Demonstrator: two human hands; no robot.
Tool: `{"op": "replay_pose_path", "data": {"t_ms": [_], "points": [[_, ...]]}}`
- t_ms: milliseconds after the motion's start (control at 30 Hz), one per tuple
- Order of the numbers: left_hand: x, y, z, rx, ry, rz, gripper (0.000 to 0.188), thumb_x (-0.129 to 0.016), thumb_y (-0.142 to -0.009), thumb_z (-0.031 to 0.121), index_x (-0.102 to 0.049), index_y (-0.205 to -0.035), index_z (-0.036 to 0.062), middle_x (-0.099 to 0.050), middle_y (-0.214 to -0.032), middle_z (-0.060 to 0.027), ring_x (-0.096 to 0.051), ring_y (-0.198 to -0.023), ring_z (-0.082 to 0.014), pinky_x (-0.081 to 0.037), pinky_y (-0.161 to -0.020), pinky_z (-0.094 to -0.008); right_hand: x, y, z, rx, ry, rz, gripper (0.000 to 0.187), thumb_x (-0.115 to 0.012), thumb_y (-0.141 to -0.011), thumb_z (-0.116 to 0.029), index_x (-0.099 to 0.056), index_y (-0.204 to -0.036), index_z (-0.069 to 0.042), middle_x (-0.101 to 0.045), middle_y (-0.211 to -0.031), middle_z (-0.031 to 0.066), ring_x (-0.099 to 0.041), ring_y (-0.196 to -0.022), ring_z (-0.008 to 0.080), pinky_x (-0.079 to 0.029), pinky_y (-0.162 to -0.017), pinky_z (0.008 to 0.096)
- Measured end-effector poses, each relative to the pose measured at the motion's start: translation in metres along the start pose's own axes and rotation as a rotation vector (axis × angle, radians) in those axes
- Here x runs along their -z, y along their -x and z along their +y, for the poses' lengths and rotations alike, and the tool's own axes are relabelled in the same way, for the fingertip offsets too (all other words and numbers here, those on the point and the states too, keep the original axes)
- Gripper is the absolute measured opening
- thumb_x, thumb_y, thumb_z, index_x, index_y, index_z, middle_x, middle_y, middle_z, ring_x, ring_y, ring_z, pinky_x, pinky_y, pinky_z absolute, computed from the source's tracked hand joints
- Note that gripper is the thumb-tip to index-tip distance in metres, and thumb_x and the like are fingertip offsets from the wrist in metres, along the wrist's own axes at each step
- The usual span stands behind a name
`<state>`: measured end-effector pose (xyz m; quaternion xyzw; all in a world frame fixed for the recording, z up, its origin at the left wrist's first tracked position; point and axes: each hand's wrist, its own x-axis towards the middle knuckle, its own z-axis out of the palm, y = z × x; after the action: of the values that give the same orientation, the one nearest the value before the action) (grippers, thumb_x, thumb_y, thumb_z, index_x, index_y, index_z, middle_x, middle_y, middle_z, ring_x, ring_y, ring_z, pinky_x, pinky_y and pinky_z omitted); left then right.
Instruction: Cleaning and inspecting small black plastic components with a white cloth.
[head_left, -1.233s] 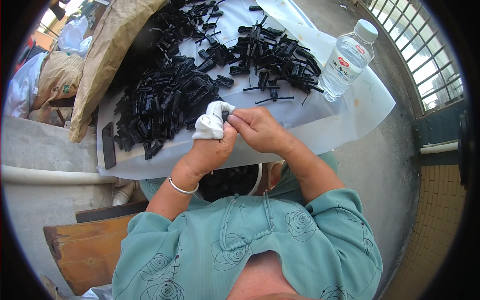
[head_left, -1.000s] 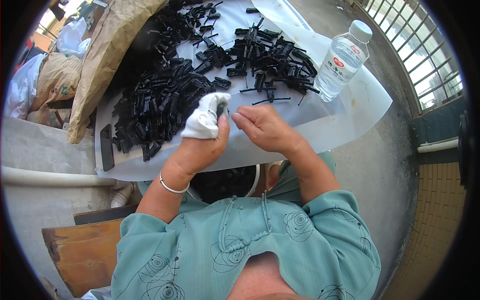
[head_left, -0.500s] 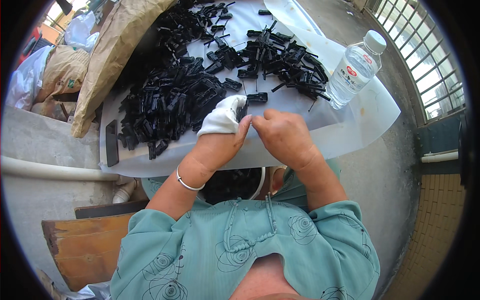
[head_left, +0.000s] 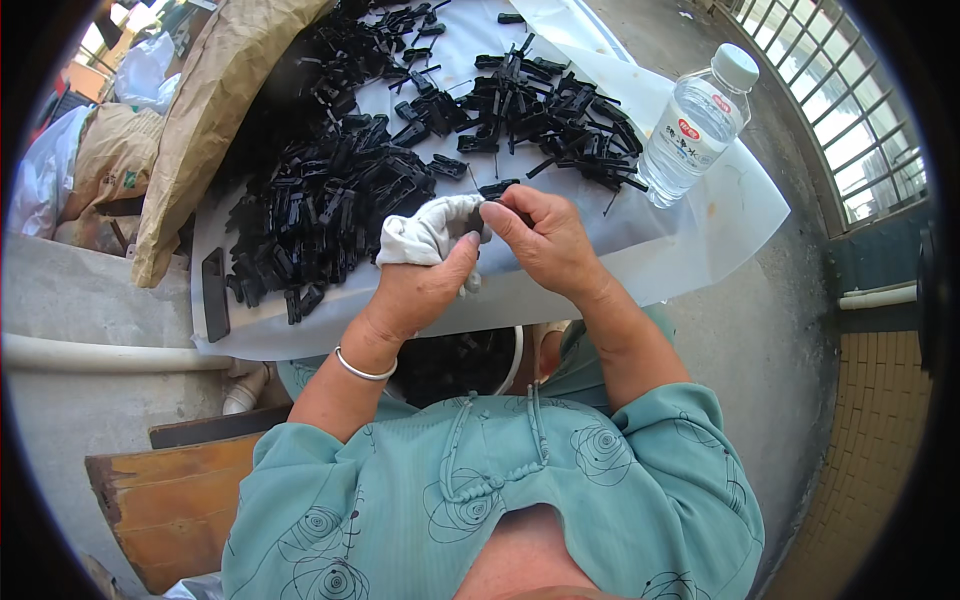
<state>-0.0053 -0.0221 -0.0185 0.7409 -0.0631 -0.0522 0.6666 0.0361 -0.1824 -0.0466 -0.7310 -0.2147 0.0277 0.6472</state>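
Over the near edge of the table, my left hand is closed round a small black plastic part. White cloth, seemingly a glove, covers most of its fingers, and a silver bangle circles the wrist. My right hand pinches at the upper end of that part; its fingertips hide whatever detail they grip. Just beyond the hands lies a single black part. A large heap of similar black parts spreads to the left, and a smaller pile with thin protruding rods lies farther off to the right.
A water bottle stands at the table's right on translucent sheeting. Brown paper rises along the left edge, near a flat black bar. Below the table, a white-rimmed bucket holds dark pieces. A barred window is at right.
My right hand has risen and turned, its fingers now over the top of the part. The left hand has shifted slightly left, its thumb lower. The view has moved a little.
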Motion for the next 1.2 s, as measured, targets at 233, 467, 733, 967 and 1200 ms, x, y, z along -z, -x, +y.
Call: {"op": "replay_pose_path", "data": {"t_ms": [233, 467, 733, 967, 1200], "points": [[-0.004, -0.003, -0.013, -0.45, -0.511, 0.189, 0.026, -0.058, -0.078, 0.005, -0.057, -0.103, -0.0041, -0.063, -0.09, -0.0151, -0.062, -0.075, -0.0212, -0.05, -0.067, -0.0299, -0.015, 0.004, 0.003, 0.081, 0.029, -0.033, 0.026, -0.05, -0.09, -0.019, -0.053, -0.074, 0.001, -0.052, -0.058, 0.0132, -0.047, -0.05, 0.0225, -0.04, -0.052, 0.0341], [-0.002, 0.002, -0.016, -0.472, -0.738, 0.217, 0.026, -0.058, -0.078, 0.003, -0.057, -0.104, -0.0033, -0.061, -0.092, -0.014, -0.06, -0.081, -0.0226, -0.048, -0.074, -0.0302, -0.029, 0.005, 0.007, 0.013, 0.095, 0.026, 0.023, -0.05, -0.091, -0.015, -0.052, -0.074, 0.0, -0.05, -0.059, 0.0064, -0.041, -0.054, 0.0134, -0.038, -0.052, 0.0294], [0.016, -0.003, 0.0, -0.049, 0.048, 0.114, 0.029, -0.049, -0.089, 0.006, -0.044, -0.117, 0.003, -0.055, -0.083, -0.0012, -0.047, -0.067, -0.0059, -0.042, -0.06, -0.0196, -0.002, -0.001, 0.006, 0.131, 0.177, -0.092, 0.015, -0.06, -0.084, -0.013, -0.062, -0.09, 0.0, -0.058, -0.069, 0.005, -0.05, -0.061, 0.0104, -0.042, -0.056, 0.0253], [0.012, -0.002, -0.002, 0.021, -0.055, 0.015, 0.032, -0.042, -0.09, 0.008, -0.042, -0.121, 0.0027, -0.054, -0.084, -0.0015, -0.045, -0.06, -0.0037, -0.038, -0.053, -0.0169, 0.0, -0.002, 0.007, 0.513, 0.183, 0.012, 0.011, -0.066, -0.078, -0.006, -0.061, -0.084, 0.0, -0.055, -0.068, 0.0029, -0.047, -0.056, 0.008, -0.04, -0.051, 0.0236], [0.006, 0.004, 0.001, 0.138, 0.128, -0.128, 0.022, -0.042, -0.086, 0.01, -0.047, -0.106, 0.0014, -0.049, -0.082, -0.0002, -0.043, -0.071, -0.0059, -0.038, -0.062, -0.0197, -0.014, 0.001, -0.002, 0.175, 0.001, 0.116, 0.014, -0.063, -0.083, -0.012, -0.056, -0.077, -0.002, -0.049, -0.066, 0.001, -0.039, -0.055, 0.0087, -0.037, -0.05, 0.0237]]}}
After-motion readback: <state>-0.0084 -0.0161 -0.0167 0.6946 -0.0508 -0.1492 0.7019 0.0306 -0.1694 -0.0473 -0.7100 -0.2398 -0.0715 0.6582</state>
